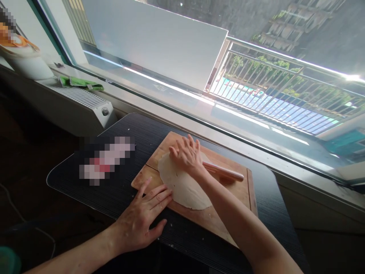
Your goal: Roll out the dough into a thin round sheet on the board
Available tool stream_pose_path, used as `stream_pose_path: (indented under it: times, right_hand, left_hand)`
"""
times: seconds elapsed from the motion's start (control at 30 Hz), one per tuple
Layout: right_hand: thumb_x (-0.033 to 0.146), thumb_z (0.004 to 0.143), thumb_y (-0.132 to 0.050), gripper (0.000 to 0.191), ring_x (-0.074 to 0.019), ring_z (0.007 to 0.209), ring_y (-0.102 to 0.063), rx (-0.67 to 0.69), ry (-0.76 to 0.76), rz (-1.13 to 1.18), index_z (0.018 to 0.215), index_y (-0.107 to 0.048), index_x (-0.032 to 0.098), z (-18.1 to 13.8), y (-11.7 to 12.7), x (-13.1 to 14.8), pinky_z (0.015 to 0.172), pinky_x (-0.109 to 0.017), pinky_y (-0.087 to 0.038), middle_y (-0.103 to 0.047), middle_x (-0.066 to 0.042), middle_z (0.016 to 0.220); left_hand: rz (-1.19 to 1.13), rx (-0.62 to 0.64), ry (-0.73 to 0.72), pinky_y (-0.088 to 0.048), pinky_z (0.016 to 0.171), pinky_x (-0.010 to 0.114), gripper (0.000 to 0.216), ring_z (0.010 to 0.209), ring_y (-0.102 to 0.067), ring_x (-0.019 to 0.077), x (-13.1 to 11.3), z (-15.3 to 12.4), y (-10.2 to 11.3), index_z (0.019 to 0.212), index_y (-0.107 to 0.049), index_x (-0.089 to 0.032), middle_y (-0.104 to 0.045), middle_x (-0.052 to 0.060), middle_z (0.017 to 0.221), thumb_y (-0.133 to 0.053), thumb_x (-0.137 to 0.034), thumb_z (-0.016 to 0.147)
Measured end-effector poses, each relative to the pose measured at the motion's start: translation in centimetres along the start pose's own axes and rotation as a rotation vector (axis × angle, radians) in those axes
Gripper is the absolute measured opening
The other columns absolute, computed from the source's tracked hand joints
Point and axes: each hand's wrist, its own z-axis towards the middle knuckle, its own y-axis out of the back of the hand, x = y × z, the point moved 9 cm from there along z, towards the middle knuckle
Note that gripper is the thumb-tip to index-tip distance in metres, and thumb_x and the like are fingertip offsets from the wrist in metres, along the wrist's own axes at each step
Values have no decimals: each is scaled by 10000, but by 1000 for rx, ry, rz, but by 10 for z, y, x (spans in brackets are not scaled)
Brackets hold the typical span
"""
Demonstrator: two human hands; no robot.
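A thin, pale sheet of rolled dough (189,192) lies on a wooden cutting board (230,199). Across the dough and board, a wooden rolling pin (224,170) extends out to the right; its other end is hidden behind my right hand and wrist. My right hand (186,154) is over the far part of the dough, palm down with fingers stretched and spread; whether its palm presses on the pin cannot be seen. At the board's near left edge, my left hand (146,213) is open, fingers apart, the fingertips at the dough's rim.
The board rests on a dark table (125,131) by a large window. A blurred pinkish-white item (107,161) lies on the table's left side. Beyond stand a radiator (85,102), a green cloth (81,83) and a white container (28,62). Outside is a metal railing (273,83).
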Motion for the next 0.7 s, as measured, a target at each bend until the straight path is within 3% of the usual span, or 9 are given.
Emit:
stream_pose_path:
  times: [0.17, 0.3, 0.37, 0.5, 0.6, 0.7]
  right_hand:
    - [488, 1020, -355, 504, -328, 1487, -239, 50, -152, -18, 1405, -504, 199, 52, 8, -32, 1164, -584, -213, -372, -169, 1558]
    - [545, 1029, -303, 523, -303, 1474, -266, 101, 33, 46, 1366, -543, 227, 18, 0, 6, 1172, -545, -224, -474, -131, 1494]
    - [570, 1024, -301, 570, -295, 1485, -244, 51, 91, 63, 1393, -519, 195, 0, -1, 21, 1199, -527, -184, -483, -131, 1491]
    - [530, 1026, -312, 533, -342, 1484, -235, 50, -29, 18, 1352, -568, 196, 27, -2, -4, 1175, -592, -192, -462, -161, 1498]
    - [498, 982, -449, 484, -379, 1443, -297, 127, -62, -23, 1414, -510, 288, 55, -5, -24, 1106, -655, -269, -495, -151, 1460]
    - [490, 1005, -396, 453, -353, 1427, -332, 178, 24, 7, 1414, -505, 328, 43, -9, -8, 1089, -614, -322, -540, -121, 1420]
  left_hand:
    - [0, -9, 21, -100, 1239, 562, 540, 1374, -483, 272, 0, 0, 1, 1441, -492, -160, -581, 108, 1439, -531, -179, 903]
    - [-10, -8, 21, -89, 1245, 559, 549, 1378, -479, 270, 1, 0, 0, 1448, -488, -168, -583, 102, 1438, -537, -197, 902]
    - [-10, -4, 7, -64, 1251, 550, 565, 1388, -468, 264, 0, 0, 0, 1465, -467, -161, -574, 105, 1447, -539, -211, 906]
    - [-21, -14, 17, -72, 1249, 542, 563, 1393, -459, 265, -1, 1, 2, 1460, -469, -153, -575, 99, 1447, -533, -198, 902]
    - [-27, -33, 39, -107, 1240, 553, 558, 1380, -475, 274, 0, 0, 2, 1441, -492, -160, -590, 99, 1432, -529, -176, 884]
    - [-20, -34, 29, -109, 1241, 558, 555, 1363, -493, 277, -1, -1, 1, 1434, -503, -159, -599, 111, 1419, -536, -178, 880]
